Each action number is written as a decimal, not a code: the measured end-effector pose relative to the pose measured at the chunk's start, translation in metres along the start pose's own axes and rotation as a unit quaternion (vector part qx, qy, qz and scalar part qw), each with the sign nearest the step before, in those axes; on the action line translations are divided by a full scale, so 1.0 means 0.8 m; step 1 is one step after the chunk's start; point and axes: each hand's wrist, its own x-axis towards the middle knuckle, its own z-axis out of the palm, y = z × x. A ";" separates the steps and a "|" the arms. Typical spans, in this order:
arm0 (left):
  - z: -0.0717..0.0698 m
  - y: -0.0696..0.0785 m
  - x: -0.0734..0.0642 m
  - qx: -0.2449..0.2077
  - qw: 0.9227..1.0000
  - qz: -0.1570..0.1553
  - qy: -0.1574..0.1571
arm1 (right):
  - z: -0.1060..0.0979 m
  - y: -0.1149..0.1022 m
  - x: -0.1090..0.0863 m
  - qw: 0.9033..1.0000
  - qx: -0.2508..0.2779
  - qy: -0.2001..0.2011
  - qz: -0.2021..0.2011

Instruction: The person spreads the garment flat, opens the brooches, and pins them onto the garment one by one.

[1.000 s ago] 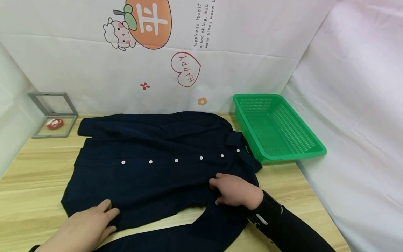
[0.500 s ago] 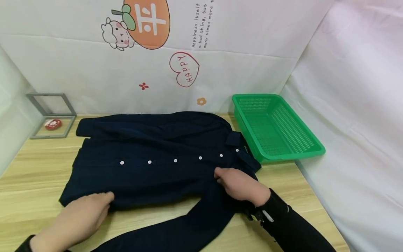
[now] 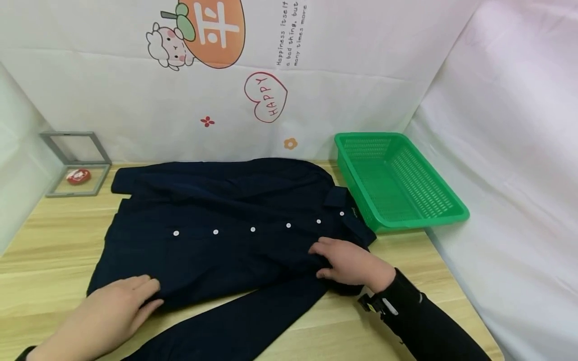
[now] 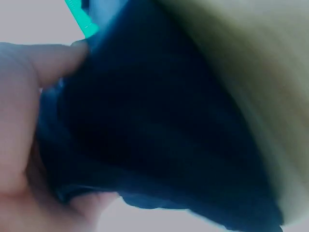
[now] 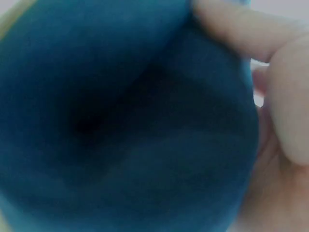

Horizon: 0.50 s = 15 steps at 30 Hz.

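My left grip (image 3: 118,310) and right grip (image 3: 352,263) both pinch the near side of the navy, white-buttoned cloth shirt (image 3: 217,258) | shirt lies on pale wood-grain surface (image 3: 54,238) | advisory: I should raise both points evenly, cloth taut between.

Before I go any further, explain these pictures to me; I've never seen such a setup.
There is no machine here: each grip is a person's bare hand. The widest picture comes from a camera on the head, looking forward and down; the two blurry close-ups come from the left and right wrists. A dark blue shirt with white buttons lies across a wooden-looking table. The left hand pinches its near edge, toward the hem; the right hand holds it near the collar. A green basket stands beside the collar, and a grey frame with a red round object sits at far left.
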 end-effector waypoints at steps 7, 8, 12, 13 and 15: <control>0.018 0.025 -0.003 0.002 0.995 0.026 0.094 | -0.002 -0.022 -0.004 0.987 -0.064 0.149 -0.003; 0.021 0.033 -0.004 -0.017 0.998 0.029 0.060 | -0.002 -0.028 -0.005 0.987 -0.043 0.154 -0.021; 0.040 0.049 -0.016 -0.051 0.984 -0.007 -0.170 | 0.003 -0.059 -0.006 0.996 0.026 0.062 -0.058; 0.043 0.049 -0.019 -0.050 0.973 -0.029 -0.225 | 0.005 -0.066 -0.006 0.998 0.018 0.026 -0.052; 0.052 0.046 -0.024 -0.049 0.958 -0.053 -0.278 | 0.012 -0.075 -0.004 0.999 -0.023 -0.025 -0.025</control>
